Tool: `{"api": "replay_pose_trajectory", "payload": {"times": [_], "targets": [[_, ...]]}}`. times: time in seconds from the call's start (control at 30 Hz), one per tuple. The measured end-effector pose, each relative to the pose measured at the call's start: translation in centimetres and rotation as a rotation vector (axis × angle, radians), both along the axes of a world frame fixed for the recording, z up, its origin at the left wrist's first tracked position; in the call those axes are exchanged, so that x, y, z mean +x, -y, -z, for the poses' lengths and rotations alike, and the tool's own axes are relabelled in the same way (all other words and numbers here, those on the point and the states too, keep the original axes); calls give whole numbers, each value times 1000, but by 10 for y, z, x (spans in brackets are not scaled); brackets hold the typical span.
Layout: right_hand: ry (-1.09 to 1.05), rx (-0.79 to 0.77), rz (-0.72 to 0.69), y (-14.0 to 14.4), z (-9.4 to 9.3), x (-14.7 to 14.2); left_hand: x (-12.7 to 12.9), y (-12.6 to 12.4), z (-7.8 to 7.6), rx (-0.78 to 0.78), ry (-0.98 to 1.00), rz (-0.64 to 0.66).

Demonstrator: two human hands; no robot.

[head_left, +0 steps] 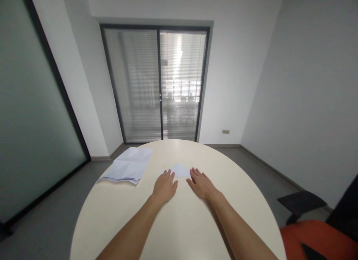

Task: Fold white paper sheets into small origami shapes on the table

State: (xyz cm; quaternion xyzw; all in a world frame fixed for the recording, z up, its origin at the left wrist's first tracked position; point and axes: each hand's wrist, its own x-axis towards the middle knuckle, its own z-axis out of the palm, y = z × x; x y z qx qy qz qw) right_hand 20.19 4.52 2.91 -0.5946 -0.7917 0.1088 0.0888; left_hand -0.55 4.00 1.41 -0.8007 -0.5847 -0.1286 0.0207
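A small folded piece of white paper (181, 170) lies flat on the round cream table (179, 222), its point toward the far side. My left hand (165, 186) rests palm down with its fingertips on the paper's left edge. My right hand (200, 183) lies flat on the table, fingertips touching the paper's right edge. Neither hand grips anything; fingers are spread loosely.
A stack of creased white sheets (129, 165) lies on the table's far left, overhanging its edge slightly. An orange chair with a black armrest (302, 202) stands at the right. Glass doors with blinds (159, 85) are straight ahead, a glass partition on the left.
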Motion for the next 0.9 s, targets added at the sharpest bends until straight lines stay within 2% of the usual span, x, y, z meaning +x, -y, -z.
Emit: {"api": "replay_pose_trajectory", "payload": {"times": [0.2,0.47,0.9], "targets": [[-30,84,-10,-5,4,3,-8,-7,-4,-6,58,-17],[-29,144,-33,-2,-3,2,-7,-5,-14,-39,-14,-34],[-94,181,85,-3,-3,5,-11,-6,-11,0,28,-36]]}}
